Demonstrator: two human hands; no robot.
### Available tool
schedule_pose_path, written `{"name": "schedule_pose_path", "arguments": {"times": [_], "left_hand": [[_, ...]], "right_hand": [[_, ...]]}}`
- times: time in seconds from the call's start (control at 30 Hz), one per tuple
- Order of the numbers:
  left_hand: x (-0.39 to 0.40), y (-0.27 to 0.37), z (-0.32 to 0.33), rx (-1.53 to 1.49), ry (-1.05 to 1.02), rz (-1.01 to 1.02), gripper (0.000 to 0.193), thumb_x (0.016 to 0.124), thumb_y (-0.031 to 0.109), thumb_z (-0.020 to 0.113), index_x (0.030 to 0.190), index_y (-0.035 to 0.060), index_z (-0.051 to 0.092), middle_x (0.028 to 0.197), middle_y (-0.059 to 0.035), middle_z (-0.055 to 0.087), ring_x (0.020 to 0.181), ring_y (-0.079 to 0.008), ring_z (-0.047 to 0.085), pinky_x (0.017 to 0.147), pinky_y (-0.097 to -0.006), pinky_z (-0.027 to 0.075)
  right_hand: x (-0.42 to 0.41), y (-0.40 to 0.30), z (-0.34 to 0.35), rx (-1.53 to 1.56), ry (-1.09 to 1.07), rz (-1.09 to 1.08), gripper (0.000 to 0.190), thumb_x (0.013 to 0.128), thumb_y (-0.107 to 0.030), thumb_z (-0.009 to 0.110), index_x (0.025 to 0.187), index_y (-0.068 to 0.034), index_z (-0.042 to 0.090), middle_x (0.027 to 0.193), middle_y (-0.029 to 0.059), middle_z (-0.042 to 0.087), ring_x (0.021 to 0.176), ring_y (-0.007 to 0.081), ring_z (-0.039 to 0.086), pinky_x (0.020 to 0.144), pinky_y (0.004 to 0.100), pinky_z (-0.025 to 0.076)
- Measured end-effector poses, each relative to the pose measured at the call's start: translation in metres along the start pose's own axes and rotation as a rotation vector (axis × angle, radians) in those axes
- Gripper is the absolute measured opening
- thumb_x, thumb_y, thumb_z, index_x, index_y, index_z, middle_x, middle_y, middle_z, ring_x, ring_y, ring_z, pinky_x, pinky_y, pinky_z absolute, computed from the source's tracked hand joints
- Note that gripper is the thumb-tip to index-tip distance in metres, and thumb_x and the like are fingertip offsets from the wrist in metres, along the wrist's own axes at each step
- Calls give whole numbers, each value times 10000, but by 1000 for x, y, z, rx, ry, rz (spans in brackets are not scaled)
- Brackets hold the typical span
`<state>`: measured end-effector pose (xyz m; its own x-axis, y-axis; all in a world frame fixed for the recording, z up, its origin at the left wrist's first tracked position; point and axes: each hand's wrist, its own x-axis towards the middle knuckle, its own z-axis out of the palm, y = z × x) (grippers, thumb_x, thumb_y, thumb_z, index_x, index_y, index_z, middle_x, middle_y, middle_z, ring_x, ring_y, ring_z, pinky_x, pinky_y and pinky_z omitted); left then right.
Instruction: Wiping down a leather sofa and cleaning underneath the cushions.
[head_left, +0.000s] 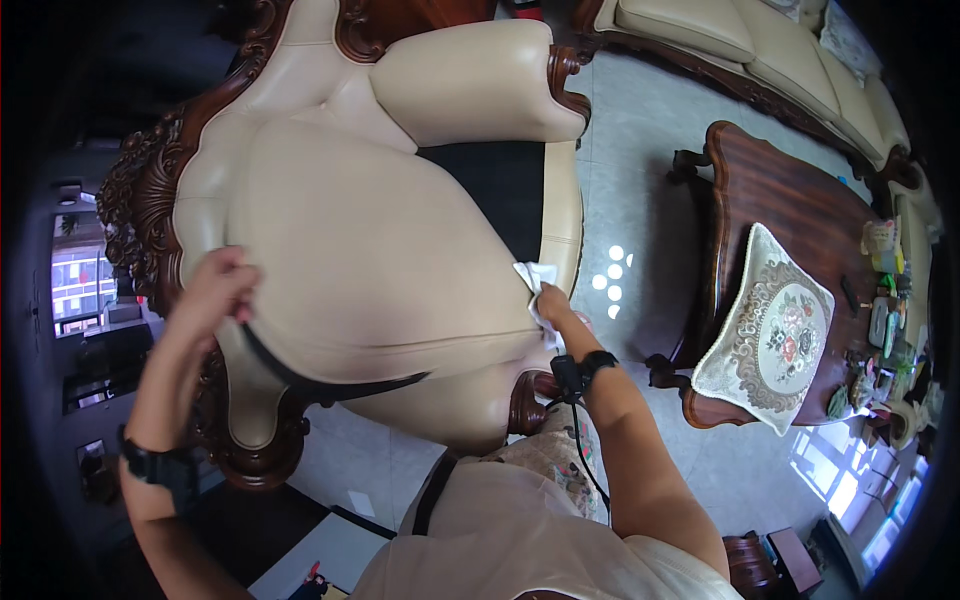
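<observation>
A large cream leather seat cushion (375, 247) lies askew and tilted on an armchair with a carved wooden frame (154, 202). Part of the chair's black seat base (495, 184) shows beyond it, and a black underside edge shows along the near side. My left hand (217, 289), somewhat blurred, is closed at the cushion's rear near corner. At the front near corner, my right hand (555, 306) grips a crumpled white cloth (536, 277) against the cushion. Whether those fingers also hold the leather is hidden.
The padded far armrest (465, 82) rises beyond the cushion. To the right stands a dark wooden coffee table (780, 180) bearing an embroidered pillow (772, 337) and several small items. A cream sofa (750, 45) is at the upper right. A black cable (581, 450) hangs from my right wrist.
</observation>
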<state>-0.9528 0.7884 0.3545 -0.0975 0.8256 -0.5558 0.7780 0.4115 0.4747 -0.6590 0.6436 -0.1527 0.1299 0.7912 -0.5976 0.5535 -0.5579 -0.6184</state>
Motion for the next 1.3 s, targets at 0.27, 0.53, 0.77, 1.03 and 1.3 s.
{"name": "schedule_pose_path", "arguments": {"times": [0.27,0.53,0.77,1.03,1.3], "left_hand": [[-62,-13,152,-1,-798,25,266,903,250,601,933,-8,653,542,-48,576,439,-107,563,411,-212,417],[-50,-56,142,-148,-765,141,316,918,320,565,922,14,642,532,-56,592,441,-122,589,401,-215,412],[-11,-101,77,-235,-552,275,330,949,326,531,885,15,622,567,-50,594,488,-127,605,414,-210,418],[-28,-147,97,-542,-409,368,256,954,270,516,987,47,638,814,-20,650,664,-101,615,599,-249,504],[-65,-224,51,-535,51,318,197,934,257,561,954,68,611,724,-14,614,645,-99,607,590,-208,478]], "right_hand": [[-48,-55,-74,26,-77,-241,444,811,-72,437,1229,33,542,1155,279,592,1086,373,576,961,363,434],[-149,-121,-124,679,-481,-203,351,898,-97,530,1243,-78,591,1097,-11,617,981,81,556,911,236,428],[-254,-225,-117,374,-471,-665,464,874,-153,585,1324,-72,505,1405,102,431,1292,195,403,1085,307,289],[-278,-262,-48,-351,221,-1052,652,785,-152,674,1365,-354,456,1379,181,417,1269,414,398,1043,465,354],[-281,-235,-56,-494,198,-1149,698,767,-84,654,1364,-380,448,1430,152,380,1312,379,366,1059,454,356]]}}
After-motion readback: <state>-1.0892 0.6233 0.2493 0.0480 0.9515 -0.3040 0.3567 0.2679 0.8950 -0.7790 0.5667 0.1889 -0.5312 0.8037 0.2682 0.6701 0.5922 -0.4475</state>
